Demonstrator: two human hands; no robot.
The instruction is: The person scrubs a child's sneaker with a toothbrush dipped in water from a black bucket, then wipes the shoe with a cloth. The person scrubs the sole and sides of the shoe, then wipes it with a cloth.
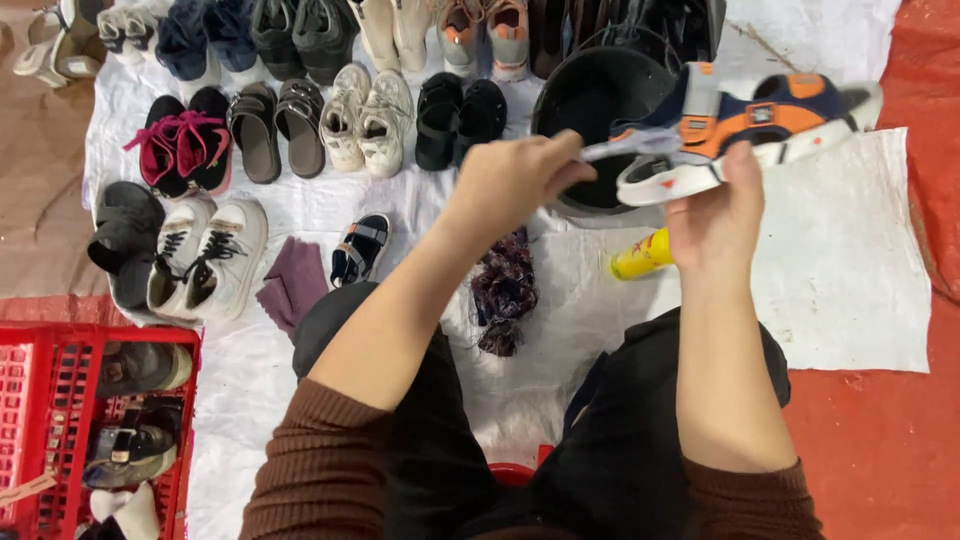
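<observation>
- Here, the right hand (715, 215) grips the navy-and-orange sandal (740, 125) by its sole, raised above the black bucket (590, 95).
- The left hand (515, 180) pinches the sandal's grey strap (630, 148).
- A yellow bottle (640, 256) lies on the white sheet (850, 260) below.

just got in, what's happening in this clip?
A seated person holds a navy-and-orange sandal up in the right hand, while the left hand pinches its grey strap. Below sit a black bucket, a yellow bottle, rows of shoes on a white sheet, and a red crate of footwear.
</observation>
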